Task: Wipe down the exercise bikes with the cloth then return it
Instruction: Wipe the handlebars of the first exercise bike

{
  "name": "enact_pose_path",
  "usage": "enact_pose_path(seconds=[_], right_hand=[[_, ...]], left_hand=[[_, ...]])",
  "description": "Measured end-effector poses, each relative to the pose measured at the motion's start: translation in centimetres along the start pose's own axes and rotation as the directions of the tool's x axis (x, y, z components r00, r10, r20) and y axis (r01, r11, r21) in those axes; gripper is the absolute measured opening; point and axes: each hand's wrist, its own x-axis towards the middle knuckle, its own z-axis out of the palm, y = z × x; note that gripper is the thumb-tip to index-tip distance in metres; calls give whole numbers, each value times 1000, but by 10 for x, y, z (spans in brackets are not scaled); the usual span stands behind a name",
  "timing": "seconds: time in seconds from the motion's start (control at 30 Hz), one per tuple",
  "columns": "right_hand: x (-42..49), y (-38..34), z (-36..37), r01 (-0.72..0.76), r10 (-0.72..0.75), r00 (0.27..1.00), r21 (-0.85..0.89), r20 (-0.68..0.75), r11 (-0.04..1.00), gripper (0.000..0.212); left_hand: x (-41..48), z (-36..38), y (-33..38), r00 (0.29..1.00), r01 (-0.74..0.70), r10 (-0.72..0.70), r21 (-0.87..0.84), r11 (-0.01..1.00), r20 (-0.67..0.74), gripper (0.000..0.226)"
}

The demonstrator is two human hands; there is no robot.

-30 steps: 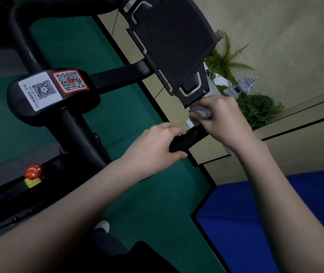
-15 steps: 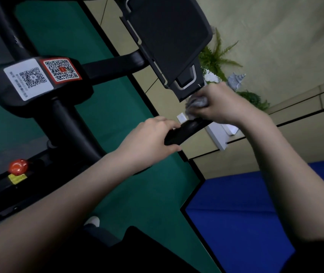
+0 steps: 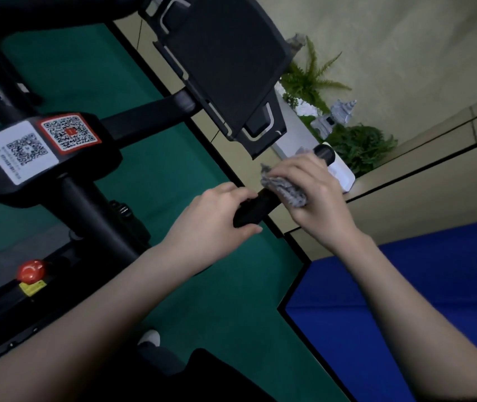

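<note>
So, tight under the console edge
Person's left hand grips the handlebar; right hand clamps cloth round it, far end free.

Under my left hand the floor is dark green matting, edged by a black strip. Below my right hand lies a bright blue mat. Beyond that hand run tan panels with dark seams; floor tile or a low ledge, I can't say. Further past it, ferns, a small grey stone pagoda and a white planter stand against a plain olive-beige wall. The light is dim.
</note>
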Motion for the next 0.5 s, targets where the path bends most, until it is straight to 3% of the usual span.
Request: enact_pose_path(seconds=[0.13,0.27,0.4,0.5], right_hand=[[2,13,7,-94,76,956,-51,-285,994,19],[9,25,-2,-224,180,868,-40,-463,974,17],[12,21,-7,-373,485,711,311,-509,874,14],[18,27,-16,-423,675,647,569,-355,705,11]], left_hand=[[-1,-1,1,1000,15,-15,-9,1000,-1,50],[-4,-3,5,1000,20,-20,19,1000,11,51],[5,-3,10,999,34,-34,61,998,3,56],[17,-1,17,1000,17,-17,76,997,0,58]])
